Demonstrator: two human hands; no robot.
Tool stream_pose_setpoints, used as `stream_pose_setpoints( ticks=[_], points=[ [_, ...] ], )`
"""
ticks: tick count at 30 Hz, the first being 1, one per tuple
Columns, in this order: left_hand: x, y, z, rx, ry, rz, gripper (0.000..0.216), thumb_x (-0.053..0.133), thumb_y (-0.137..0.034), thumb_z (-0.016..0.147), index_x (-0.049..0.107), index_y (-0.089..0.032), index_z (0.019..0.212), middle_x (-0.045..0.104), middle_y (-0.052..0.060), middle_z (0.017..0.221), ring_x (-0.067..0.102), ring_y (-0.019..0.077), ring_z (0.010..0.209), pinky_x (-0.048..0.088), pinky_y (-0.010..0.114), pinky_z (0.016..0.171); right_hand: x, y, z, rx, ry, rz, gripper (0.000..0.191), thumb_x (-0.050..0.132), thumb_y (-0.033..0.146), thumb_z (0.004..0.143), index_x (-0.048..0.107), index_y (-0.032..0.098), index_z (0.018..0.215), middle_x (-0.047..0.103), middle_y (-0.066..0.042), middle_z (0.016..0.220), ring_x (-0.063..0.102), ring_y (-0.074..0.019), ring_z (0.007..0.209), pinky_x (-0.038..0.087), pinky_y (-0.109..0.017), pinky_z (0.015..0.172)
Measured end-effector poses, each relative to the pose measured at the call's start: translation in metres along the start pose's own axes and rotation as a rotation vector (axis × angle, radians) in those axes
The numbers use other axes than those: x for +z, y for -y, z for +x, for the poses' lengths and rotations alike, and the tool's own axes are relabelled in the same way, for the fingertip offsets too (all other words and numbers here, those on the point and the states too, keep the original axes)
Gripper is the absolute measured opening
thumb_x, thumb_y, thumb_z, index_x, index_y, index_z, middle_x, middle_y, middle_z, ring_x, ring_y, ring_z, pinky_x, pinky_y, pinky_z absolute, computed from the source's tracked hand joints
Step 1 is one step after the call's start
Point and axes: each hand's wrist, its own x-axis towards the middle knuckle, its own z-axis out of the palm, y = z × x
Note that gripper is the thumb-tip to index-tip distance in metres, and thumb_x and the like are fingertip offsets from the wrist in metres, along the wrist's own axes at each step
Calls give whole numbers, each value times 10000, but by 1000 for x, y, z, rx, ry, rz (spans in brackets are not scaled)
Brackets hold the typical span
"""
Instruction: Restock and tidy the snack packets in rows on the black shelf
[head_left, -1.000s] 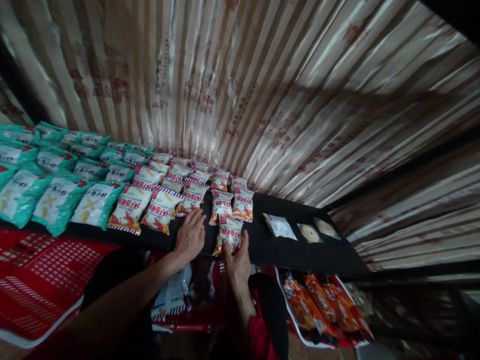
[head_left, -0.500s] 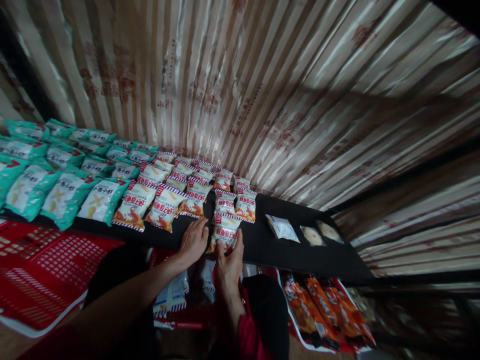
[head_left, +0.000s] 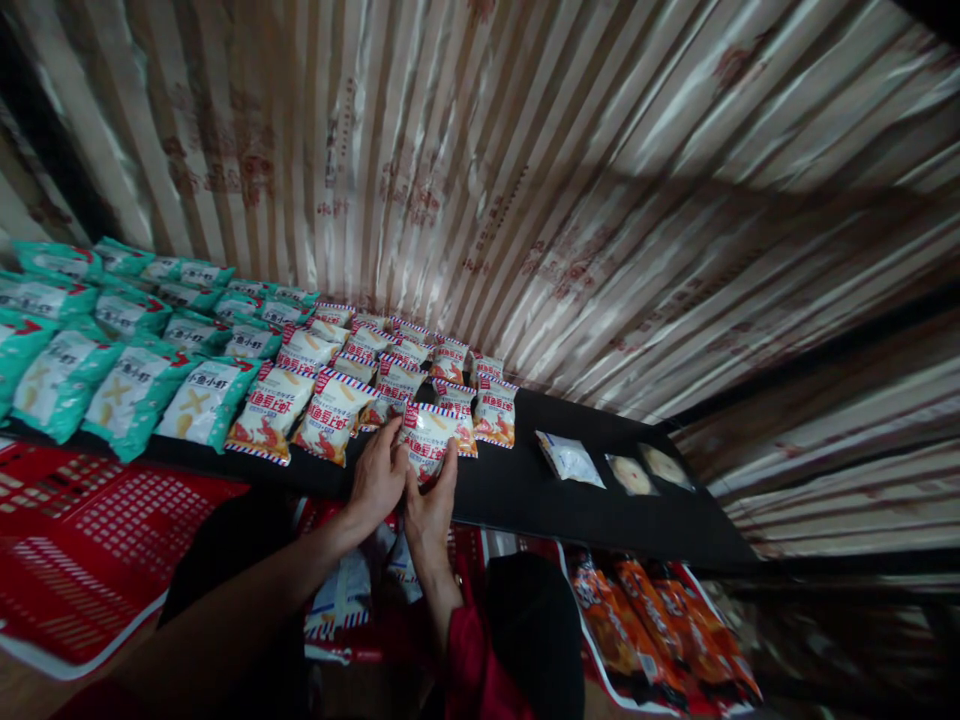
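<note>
Between my two hands is a white, red and orange snack bag (head_left: 429, 436) with a striped top edge, tilted up toward me over the front of the black shelf (head_left: 517, 500). My right hand (head_left: 430, 515) is closed on its lower and right sides. Against its lower left side are the fingers of my left hand (head_left: 379, 472), closed too. Right behind stand matching snack bags, one (head_left: 495, 412) to the right and one (head_left: 330, 415) to the left; the held bag partly covers those directly behind it.
Teal snack bags (head_left: 199, 402) fill the shelf's left part. A flat white packet (head_left: 571, 460) and round wrapped pieces (head_left: 630, 474) lie to the right. Below are a red basket (head_left: 150, 520), bags (head_left: 341, 590) between my knees, and orange packets (head_left: 660, 620). A pleated curtain (head_left: 450, 150) hangs behind.
The held bag has moved left and up off the shelf front, my right hand going with it. My left hand has shifted slightly and now touches the bag's left side.
</note>
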Motion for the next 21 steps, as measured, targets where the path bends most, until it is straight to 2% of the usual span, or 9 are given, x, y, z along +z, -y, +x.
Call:
stream_pose_setpoints(
  ticks=[7,13,17,21],
  points=[
    [-9,5,7,169,-86,150,418,390,-175,887,477,-127,1293,592,149,1255,551,228,1175,447,419,1010,21,10,7,43,36,99,785,468,452,866,163,62,1475,277,-212,1511,287,-252,1401,254,-458,1133],
    [-4,0,2,248,-100,238,542,358,-186,890,310,-102,1424,424,173,1437,365,244,1354,337,458,1106,29,0,16,-12,47,77,756,448,418,861,165,86,1478,251,-187,1527,277,-240,1402,248,-450,1137],
    [1,-9,-11,238,-78,261,601,332,-296,922,184,-117,1476,262,165,1528,202,238,1427,266,466,1140,30,-12,19,-43,96,90,680,307,388,883,165,90,1477,171,-158,1557,193,-222,1432,190,-459,1156],
    [4,-11,-19,167,-84,277,622,318,-372,932,187,-93,1473,210,195,1539,138,259,1440,252,484,1137,34,-17,19,-91,111,65,644,252,356,897,149,106,1481,169,-145,1558,183,-212,1433,191,-461,1155]
  ],
)
